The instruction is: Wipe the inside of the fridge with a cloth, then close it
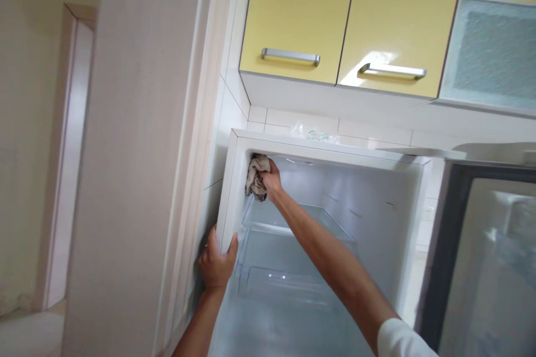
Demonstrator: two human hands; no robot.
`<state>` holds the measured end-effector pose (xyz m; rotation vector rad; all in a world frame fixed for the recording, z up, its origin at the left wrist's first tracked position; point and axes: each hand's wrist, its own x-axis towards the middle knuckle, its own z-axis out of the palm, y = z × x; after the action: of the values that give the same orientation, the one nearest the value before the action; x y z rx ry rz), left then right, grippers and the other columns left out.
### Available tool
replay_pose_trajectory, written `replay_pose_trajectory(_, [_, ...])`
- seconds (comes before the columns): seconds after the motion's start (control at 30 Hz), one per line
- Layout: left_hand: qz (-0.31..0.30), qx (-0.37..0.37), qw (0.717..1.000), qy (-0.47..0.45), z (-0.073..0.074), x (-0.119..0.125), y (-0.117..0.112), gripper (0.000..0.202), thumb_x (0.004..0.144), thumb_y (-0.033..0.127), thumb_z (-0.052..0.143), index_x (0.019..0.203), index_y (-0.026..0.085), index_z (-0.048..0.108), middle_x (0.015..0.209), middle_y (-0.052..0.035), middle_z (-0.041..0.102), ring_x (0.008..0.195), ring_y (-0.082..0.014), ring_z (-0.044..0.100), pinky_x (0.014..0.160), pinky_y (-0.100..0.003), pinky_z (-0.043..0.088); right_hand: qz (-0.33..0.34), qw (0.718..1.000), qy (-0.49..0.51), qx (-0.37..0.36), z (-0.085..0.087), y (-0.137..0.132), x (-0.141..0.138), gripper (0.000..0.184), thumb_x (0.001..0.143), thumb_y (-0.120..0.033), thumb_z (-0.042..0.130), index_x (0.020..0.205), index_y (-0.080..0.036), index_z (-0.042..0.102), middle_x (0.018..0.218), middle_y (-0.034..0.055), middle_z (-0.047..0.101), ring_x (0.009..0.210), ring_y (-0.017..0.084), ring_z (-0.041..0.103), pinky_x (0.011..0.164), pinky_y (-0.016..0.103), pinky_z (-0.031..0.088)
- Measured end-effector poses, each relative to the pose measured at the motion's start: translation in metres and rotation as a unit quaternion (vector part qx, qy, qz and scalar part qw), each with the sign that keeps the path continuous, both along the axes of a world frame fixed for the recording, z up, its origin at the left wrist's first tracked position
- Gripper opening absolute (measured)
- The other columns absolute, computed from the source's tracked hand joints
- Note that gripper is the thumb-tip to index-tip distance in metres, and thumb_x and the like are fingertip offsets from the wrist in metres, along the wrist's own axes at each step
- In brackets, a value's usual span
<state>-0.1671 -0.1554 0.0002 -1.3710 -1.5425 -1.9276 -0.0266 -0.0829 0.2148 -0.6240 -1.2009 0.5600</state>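
My right hand (273, 179) holds a crumpled, dark-patterned cloth (257, 174) against the upper left inside corner of a white refrigerator (330, 144). The fingers are closed on the cloth and partly hidden by it. Lower down, my left hand (218, 261) grips the left front edge of the refrigerator body, its thumb on the inner side and its fingers round the outside. Inside, a glass shelf (268, 227) and a clear plastic bin (285, 289) show below my right forearm.
The refrigerator door (439, 256) stands open at the right. Yellow wall cabinets (301, 11) hang above, with metal handles. A clear plastic bag (316, 134) lies on the refrigerator top. A pale door panel (142, 150) rises close on the left.
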Motion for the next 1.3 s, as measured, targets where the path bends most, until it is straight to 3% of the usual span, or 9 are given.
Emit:
replay_pose_trajectory(0.2, [-0.019,-0.052,0.998,0.003,0.005,0.000,-0.003,0.063,0.087,0.055,0.062,0.129,0.009,0.062,0.102,-0.0215,0.077,0.081,-0.0352,0.076,0.067,-0.039,0.055,0.043,0.992,-0.052,0.106,-0.005,-0.080,-0.015,0.035,0.066,-0.024,0.071,0.101,-0.028,0.071,0.111,-0.0041,0.074,0.109,0.018,0.066,0.104,0.036,0.051])
replay_pose_trajectory(0.33, [-0.078,-0.118,0.990,-0.024,0.011,-0.002,-0.011,0.062,0.086,0.050,0.066,0.135,0.012,0.058,0.102,-0.0180,0.077,0.086,-0.0362,0.075,0.071,-0.040,0.055,0.050,0.991,-0.052,0.114,-0.014,-0.136,-0.019,0.040,0.067,-0.026,0.072,0.107,-0.026,0.073,0.121,-0.0018,0.074,0.118,0.023,0.064,0.111,0.040,0.047])
replay_pose_trajectory(0.5, [-0.223,-0.131,0.962,-0.090,0.023,-0.010,-0.027,0.063,0.080,0.038,0.075,0.134,0.013,0.056,0.114,-0.0155,0.075,0.102,-0.0350,0.072,0.080,-0.039,0.056,0.023,0.993,-0.041,0.104,-0.046,-0.200,-0.013,0.046,0.069,-0.026,0.075,0.114,-0.026,0.074,0.126,0.0005,0.073,0.122,0.024,0.063,0.115,0.041,0.044])
replay_pose_trajectory(0.6, [-0.261,-0.134,0.950,-0.104,0.031,-0.014,-0.034,0.059,0.079,0.035,0.076,0.131,0.015,0.056,0.114,-0.0132,0.074,0.106,-0.0326,0.072,0.082,-0.036,0.057,0.017,0.998,-0.008,0.062,-0.072,-0.232,-0.003,0.045,0.066,-0.028,0.078,0.111,-0.025,0.075,0.121,0.0018,0.075,0.116,0.024,0.066,0.109,0.040,0.048])
replay_pose_trajectory(0.73, [-0.268,-0.162,0.943,-0.110,0.038,-0.017,-0.039,0.052,0.079,0.039,0.075,0.124,0.020,0.058,0.110,-0.0105,0.074,0.103,-0.0304,0.072,0.083,-0.036,0.057,-0.008,0.998,0.068,-0.005,-0.106,-0.270,0.013,0.046,0.059,-0.030,0.083,0.104,-0.025,0.075,0.116,0.0021,0.076,0.112,0.024,0.067,0.106,0.039,0.050])
replay_pose_trajectory(0.9, [-0.259,-0.207,0.937,-0.110,0.047,-0.014,-0.047,0.051,0.082,0.036,0.072,0.128,0.019,0.055,0.118,-0.0142,0.072,0.111,-0.0312,0.070,0.090,-0.040,0.056,-0.044,0.983,0.161,-0.069,-0.137,-0.313,0.034,0.058,0.051,-0.024,0.083,0.109,-0.026,0.074,0.109,0.0014,0.077,0.102,0.024,0.071,0.096,0.038,0.056])
replay_pose_trajectory(1.13, [-0.243,-0.255,0.929,-0.115,0.057,-0.010,-0.056,0.056,0.084,0.034,0.070,0.135,0.018,0.053,0.123,-0.0176,0.070,0.116,-0.0337,0.068,0.094,-0.042,0.055,-0.121,0.957,0.220,-0.147,-0.180,-0.370,0.065,0.079,0.047,-0.027,0.087,0.124,-0.026,0.070,0.108,0.0042,0.078,0.099,0.026,0.072,0.086,0.036,0.060])
replay_pose_trajectory(1.3, [-0.248,-0.258,0.926,-0.117,0.058,-0.009,-0.059,0.058,0.085,0.034,0.069,0.138,0.018,0.051,0.127,-0.0174,0.069,0.118,-0.0339,0.067,0.096,-0.042,0.054,-0.159,0.950,0.214,-0.160,-0.203,-0.401,0.084,0.082,0.050,-0.029,0.088,0.130,-0.026,0.067,0.116,0.0065,0.076,0.097,0.027,0.073,0.080,0.035,0.062])
